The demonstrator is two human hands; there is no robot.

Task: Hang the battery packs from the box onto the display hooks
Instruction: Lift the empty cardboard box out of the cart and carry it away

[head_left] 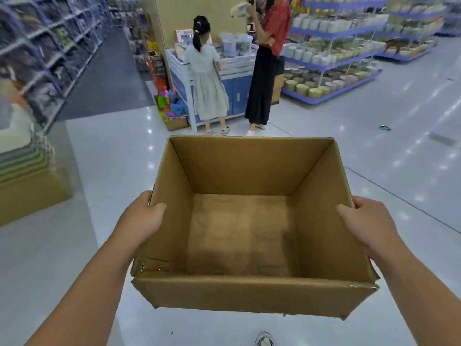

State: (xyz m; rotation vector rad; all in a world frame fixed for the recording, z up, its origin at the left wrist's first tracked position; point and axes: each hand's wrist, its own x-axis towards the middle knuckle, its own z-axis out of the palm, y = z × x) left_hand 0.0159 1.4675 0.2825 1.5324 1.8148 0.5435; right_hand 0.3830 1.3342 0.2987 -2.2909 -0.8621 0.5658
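Brown corrugated cardboard fills the near middle of the view: an open-topped cardboard box [239,236] held out in front of the person above a pale glossy floor [374,151]. Its inside shows only bare bottom board; no battery packs are visible in it. The left hand [139,221] grips the box's left wall at about 9 o'clock, thumb curled over the rim onto the inner face, fingers hidden behind the outer side. The right hand [364,226] grips the right wall at about 3 o'clock in the same way, thumb inside, fingers out of sight outside. At 6 o'clock, below the box's near wall, the toe of a shoe [265,339] shows on the floor.

At 9 o'clock to the left stands a second brown carton [30,193] with a stack of folded cloth on top, blurred. Farther out at 12 o'clock, two shoppers stand with their backs turned at a blue-and-white display counter [234,78]: a child in a pale dress [208,81] and, just to the right, an adult in a red top and black skirt [264,71]. At 11 o'clock an aisle of dark blue shelving [50,46] runs away; at 1 to 2 o'clock blue shelves [331,58] carry rows of pots and bowls. A small dark object [385,127] lies on the floor at 2 o'clock, too small to identify.
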